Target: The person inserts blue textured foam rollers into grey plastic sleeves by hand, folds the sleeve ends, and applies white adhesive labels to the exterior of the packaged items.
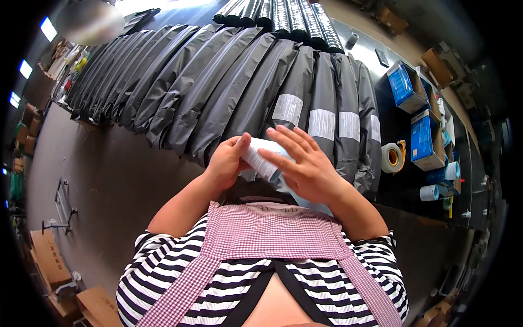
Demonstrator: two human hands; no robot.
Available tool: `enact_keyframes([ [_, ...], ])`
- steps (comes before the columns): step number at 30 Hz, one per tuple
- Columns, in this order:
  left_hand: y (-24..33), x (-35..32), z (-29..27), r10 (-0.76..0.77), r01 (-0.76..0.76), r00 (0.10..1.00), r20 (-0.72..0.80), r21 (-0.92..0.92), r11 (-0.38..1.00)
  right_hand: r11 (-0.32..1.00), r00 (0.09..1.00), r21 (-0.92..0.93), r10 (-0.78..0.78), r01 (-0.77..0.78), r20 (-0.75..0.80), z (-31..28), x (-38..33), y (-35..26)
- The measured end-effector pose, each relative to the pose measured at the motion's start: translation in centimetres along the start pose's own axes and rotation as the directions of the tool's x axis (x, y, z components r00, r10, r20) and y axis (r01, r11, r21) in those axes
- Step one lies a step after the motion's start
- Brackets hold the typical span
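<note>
My left hand (223, 162) is wrapped round a roll of white labels (262, 161), held tilted in front of my chest. My right hand (309, 173) is beside it with fingers stretched and apart, its fingertips over the roll's right side; whether they touch it I cannot tell. A pale blue strip (306, 203) hangs below the right hand, partly hidden by it. Just beyond my hands, long packages in dark grey plastic bags (229, 101) lie side by side. Several bags at the right carry a white label (321, 124); the ones farther left show none.
Shiny black rolls (297, 22) lie at the table's far side. To the right are blue-and-brown boxes (427, 140), a tape roll (391, 158) and another label roll (429, 193). A metal frame (64, 206) stands on the floor at left, with cardboard boxes (49, 260) nearer.
</note>
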State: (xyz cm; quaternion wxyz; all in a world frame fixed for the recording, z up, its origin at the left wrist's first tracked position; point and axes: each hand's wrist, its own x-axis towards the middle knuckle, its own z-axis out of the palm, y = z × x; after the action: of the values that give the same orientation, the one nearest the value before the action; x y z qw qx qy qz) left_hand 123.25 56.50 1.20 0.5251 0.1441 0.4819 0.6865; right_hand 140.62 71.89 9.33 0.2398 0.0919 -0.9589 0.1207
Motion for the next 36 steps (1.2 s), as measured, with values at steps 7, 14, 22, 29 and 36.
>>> enact_keyframes([
  [7,0.9,-0.6,3.4,0.066,-0.058,0.983,0.169,-0.053,0.997,0.927,0.885,0.204,0.365,-0.316,-0.289,2.2,-2.7,4.1],
  [14,0.4,-1.4,1.2,0.011,-0.001,0.958,0.288,-0.036,0.999,0.737,0.855,0.534,0.516,-0.414,-0.05,4.0,-4.6,5.2],
  [22,-0.2,4.1,-8.6,0.103,-0.123,0.989,0.11,0.195,0.973,0.605,0.734,0.526,0.677,-0.597,0.055,13.5,-2.1,12.3],
  [29,0.5,8.4,-10.0,0.052,-0.296,0.95,0.306,0.842,0.451,0.611,0.451,-0.482,0.79,-0.627,0.415,17.4,6.6,11.0],
  [36,-3.1,11.6,-5.0,0.039,-0.421,0.905,0.423,0.884,0.202,0.505,0.41,-0.538,0.863,-0.675,0.295,15.7,2.7,14.8],
])
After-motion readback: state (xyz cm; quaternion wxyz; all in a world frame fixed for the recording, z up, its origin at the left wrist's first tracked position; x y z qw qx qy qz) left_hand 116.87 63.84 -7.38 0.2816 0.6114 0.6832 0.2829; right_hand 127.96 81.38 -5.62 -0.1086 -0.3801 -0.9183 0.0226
